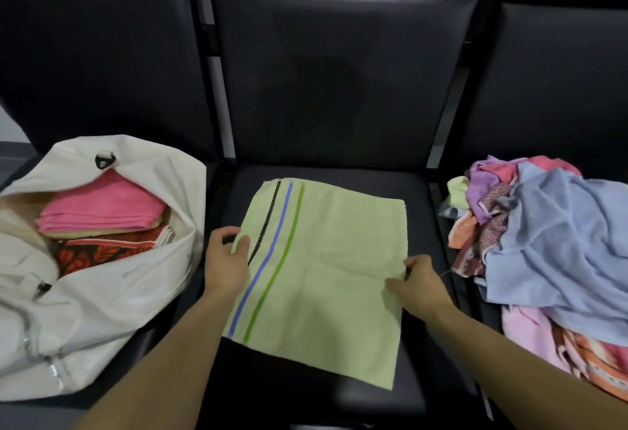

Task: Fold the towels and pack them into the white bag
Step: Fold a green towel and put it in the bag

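Both forearms enter from the bottom edge and reach onto the green towel (326, 259), which lies spread flat on the middle seat (339, 116) of a row of dark padded chairs.

Left hand (227, 259): at the towel's left edge, about halfway along it. Thumb on top of the cloth, fingers curled around the edge, so it pinches the towel beside the stripes.

Right hand (419, 285): at the towel's right edge, roughly level with the left hand. Thumb and fingertips closed on the hem; it grips the cloth.

Towel: pale green, single layer as far as can be seen, lying slightly skewed on the seat. Near corner reaches the seat's front edge. Three stripes (272, 259) run lengthwise close to the left edge: black, blue, green, in that order from the edge inward.

Bag (112, 297): left of the towel, on the neighbouring seat, white, mouth open toward the camera. Inside, a folded pink towel (102, 205) sits on top of other folded cloths; a red patterned one (112, 249) shows just below it.

Pile (543, 242): right of the towel, on the other neighbouring seat, unfolded cloths heaped together. A large light blue piece lies on top; purple, pink and orange patterned pieces show around it.
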A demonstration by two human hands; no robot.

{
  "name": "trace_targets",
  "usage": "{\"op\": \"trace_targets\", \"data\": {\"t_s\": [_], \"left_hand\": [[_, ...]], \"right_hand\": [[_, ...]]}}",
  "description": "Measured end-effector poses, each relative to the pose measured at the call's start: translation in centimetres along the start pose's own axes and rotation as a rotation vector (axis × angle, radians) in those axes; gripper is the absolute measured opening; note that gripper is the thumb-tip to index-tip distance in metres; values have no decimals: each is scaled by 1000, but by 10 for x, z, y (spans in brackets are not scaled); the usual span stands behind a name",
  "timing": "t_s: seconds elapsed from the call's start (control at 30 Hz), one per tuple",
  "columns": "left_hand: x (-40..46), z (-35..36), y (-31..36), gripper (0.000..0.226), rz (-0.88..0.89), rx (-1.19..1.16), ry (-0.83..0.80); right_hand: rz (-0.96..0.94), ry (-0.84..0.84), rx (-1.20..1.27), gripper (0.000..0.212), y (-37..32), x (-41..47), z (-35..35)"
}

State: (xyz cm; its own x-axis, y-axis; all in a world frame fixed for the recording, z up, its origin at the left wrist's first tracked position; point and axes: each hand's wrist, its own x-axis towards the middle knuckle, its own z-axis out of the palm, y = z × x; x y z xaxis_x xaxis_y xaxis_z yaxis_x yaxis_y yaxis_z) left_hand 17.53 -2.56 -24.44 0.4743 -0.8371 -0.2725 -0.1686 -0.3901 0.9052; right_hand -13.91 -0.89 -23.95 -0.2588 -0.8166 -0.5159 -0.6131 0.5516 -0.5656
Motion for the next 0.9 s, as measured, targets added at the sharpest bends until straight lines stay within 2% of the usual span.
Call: {"op": "trace_targets", "data": {"t_s": [0.1,0.17,0.2,0.3,0.4,0.53,0.6,0.67,0.77,0.9], "left_hand": [[-4,-7,8,10,46,15,-36],[-4,-10,17,13,46,-5,-57],[-4,-10,20,14,50,-18,-65],[-7,-12,28,14,67,-53,-57],[-14,-14,36,14,97,-85,-27],[-28,-14,62,14,162,-255,33],[-34,-16,77,16,212,-365,82],[-40,-17,88,17,269,-442,96],[-45,-19,92,14,338,-438,115],[-45,-24,97,14,402,-384,100]], "right_hand": [[-27,33,130,6,2,1,-12],[-39,34,226,29,1,3,-26],[-34,17,282,34,1,4,-32],[-54,-68,508,16,0,0,-47],[-146,-99,640,14,0,-6,-55],[-317,-37,675,18,-10,-14,-68],[-394,-30,806,18,-18,-18,-73],[-473,49,915,17,-26,-26,-77],[-568,171,891,43,-27,-32,-82],[-632,144,845,36,-27,-37,-89]]}}
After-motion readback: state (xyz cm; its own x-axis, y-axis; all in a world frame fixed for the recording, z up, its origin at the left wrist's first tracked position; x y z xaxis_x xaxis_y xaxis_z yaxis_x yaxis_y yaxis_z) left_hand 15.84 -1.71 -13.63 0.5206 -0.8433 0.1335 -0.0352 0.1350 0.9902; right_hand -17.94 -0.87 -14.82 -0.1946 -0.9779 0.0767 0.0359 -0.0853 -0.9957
